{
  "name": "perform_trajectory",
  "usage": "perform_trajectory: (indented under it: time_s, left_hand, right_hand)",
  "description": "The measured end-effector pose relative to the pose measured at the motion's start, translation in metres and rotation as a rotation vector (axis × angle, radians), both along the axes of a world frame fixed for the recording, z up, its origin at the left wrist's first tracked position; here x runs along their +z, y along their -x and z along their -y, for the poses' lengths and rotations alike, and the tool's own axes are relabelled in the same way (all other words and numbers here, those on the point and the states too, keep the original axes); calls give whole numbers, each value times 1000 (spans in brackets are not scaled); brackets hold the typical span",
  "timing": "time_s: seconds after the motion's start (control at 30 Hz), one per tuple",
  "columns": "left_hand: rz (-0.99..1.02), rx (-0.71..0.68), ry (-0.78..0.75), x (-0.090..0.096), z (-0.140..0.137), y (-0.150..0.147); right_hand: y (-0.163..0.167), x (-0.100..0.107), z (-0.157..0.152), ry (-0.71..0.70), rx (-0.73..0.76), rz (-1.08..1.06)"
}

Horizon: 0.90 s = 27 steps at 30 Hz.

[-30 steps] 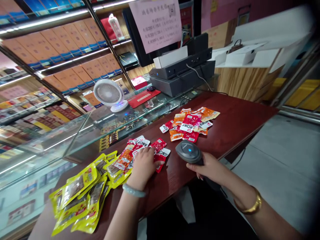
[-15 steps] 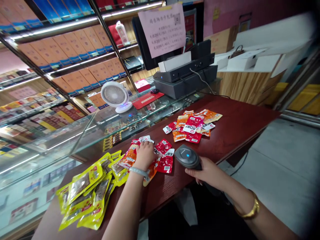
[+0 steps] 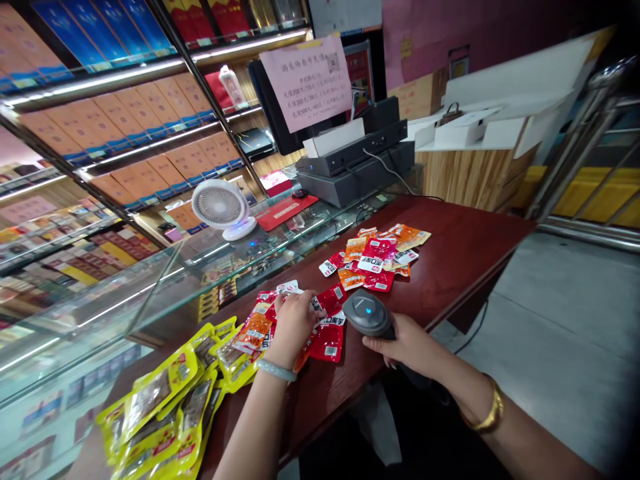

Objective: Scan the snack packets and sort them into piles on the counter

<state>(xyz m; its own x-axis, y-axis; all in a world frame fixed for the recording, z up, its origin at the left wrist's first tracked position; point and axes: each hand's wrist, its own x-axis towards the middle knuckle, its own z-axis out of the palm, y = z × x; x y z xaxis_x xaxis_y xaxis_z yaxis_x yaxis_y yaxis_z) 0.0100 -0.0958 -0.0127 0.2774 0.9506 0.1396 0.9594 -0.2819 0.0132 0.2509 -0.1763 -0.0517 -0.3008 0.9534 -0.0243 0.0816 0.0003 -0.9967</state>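
In the head view my left hand (image 3: 295, 321), with a pale bangle at its wrist, reaches over the middle pile of small red and orange snack packets. Its fingers are closed on the edge of a red snack packet (image 3: 334, 299); the fingertips are partly hidden. Another red packet (image 3: 327, 343) lies just below, and an orange packet (image 3: 254, 328) is left of the hand. My right hand (image 3: 410, 343) is wrapped round the handle of a grey barcode scanner (image 3: 369, 313), whose head points toward the packets. A blue light glows on its top.
Yellow snack packs (image 3: 160, 400) are heaped at the left of the brown tabletop (image 3: 460, 247). A second red and orange pile (image 3: 377, 257) lies farther back. Behind are a glass counter (image 3: 200, 267), a white fan (image 3: 220, 205) and a cash register unit (image 3: 355, 163).
The red packet at my left fingertips has shifted and turned slightly. My right hand keeps the scanner beside the middle pile. The whole view has swung a little to the right.
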Motion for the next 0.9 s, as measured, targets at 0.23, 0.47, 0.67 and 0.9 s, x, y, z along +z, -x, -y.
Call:
perform_trajectory:
  time_s: [0.23,0.47,0.67,0.9]
  left_hand:
    - [104,52,50,0,-3,1]
    - [746,107,259,-16,-46,-26]
    - [926,57,429,-22,-94,-94]
    - [803,76,412,-20,-141,-138]
  right_hand:
    - [-1,-6,-4,35,6,-20]
    - [-3,-16,-7,89,-19,-95]
    - [-8,-19,-11,109,-89,-129]
    - [-5,-23,-14,143,-81,-144]
